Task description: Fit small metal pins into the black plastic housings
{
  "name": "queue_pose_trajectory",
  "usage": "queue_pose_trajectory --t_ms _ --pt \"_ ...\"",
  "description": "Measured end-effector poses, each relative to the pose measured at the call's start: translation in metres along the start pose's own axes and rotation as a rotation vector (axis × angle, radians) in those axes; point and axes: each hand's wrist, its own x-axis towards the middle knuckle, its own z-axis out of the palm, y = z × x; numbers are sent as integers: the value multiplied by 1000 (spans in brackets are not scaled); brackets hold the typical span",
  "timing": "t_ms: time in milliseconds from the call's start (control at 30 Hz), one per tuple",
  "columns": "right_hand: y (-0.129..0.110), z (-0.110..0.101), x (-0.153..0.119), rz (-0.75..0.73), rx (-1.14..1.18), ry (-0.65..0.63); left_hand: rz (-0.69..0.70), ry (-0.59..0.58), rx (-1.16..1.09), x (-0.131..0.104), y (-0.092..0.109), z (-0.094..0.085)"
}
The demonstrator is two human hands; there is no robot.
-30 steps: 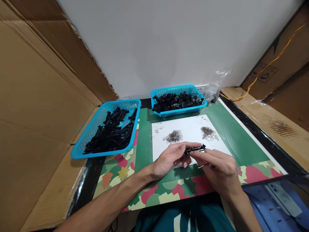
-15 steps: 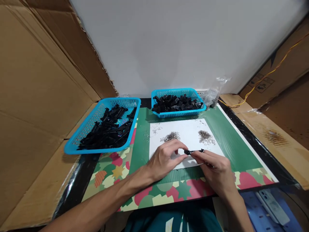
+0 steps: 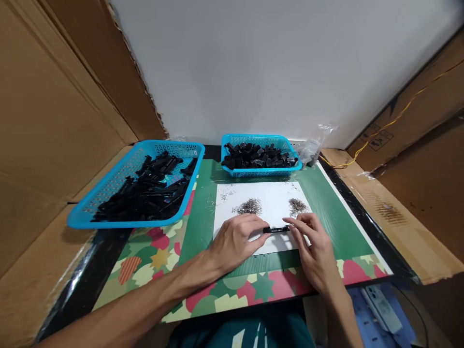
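Observation:
A slim black plastic part point(image 3: 278, 229) lies level between my two hands, over the white sheet point(image 3: 271, 246). My left hand point(image 3: 241, 237) pinches its left end between thumb and fingertips. At its right end, my right hand point(image 3: 310, 239) has thumb and a finger closed on the tip, with the index finger stretched out above it. Just beyond my hands are two piles of tiny metal pieces, the left pile point(image 3: 250, 206) and the right pile point(image 3: 297, 206). Whether my right fingers also hold a tiny piece is too small to tell.
On the left stands a blue basket point(image 3: 136, 224) of long black parts. A smaller blue basket point(image 3: 266, 171) with black pieces is at the back, beside a clear plastic bag point(image 3: 311, 151). Cardboard walls flank both sides. A phone point(image 3: 382, 308) lies low at the right.
The view has shifted slightly. My right hand has moved from the middle of the black part to its right end, with its index finger now extended, while my left hand keeps its pinch.

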Motion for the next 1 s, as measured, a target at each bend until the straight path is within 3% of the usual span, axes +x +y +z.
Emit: queue_pose_trajectory --t_ms 100,233,400,567,1000 --pt "1 -6 1 22 -14 40 15 -21 36 0 0 1" --pt "-5 -8 5 100 79 -4 64 -27 87 -2 2 1" --pt "-21 3 18 145 193 -84 102 -42 138 -2 5 1" --pt "-25 15 26 161 155 -171 112 -32 130 -3 5 3" --pt "-21 18 22 80 84 -110 110 -56 80 -3 3 5"
